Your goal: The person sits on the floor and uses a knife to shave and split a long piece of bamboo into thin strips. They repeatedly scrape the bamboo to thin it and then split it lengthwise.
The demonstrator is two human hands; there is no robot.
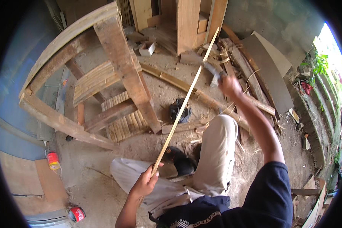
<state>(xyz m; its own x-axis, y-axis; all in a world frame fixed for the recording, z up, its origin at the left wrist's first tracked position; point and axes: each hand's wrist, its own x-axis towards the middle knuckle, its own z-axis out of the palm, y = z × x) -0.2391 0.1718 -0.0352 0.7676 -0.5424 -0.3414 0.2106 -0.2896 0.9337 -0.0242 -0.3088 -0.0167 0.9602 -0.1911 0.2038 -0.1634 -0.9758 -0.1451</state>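
Left hand [144,184], grip tight round a thin wooden strip [184,106]; right hand [230,86], grip wrapped round a blurred grey tool [212,69]!

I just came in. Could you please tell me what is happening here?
A person sits on the ground. The left hand holds the near end of a long, thin strip. The right hand grips a blurred gray tool near the strip's far end. A slatted wooden frame is ahead, to the left.
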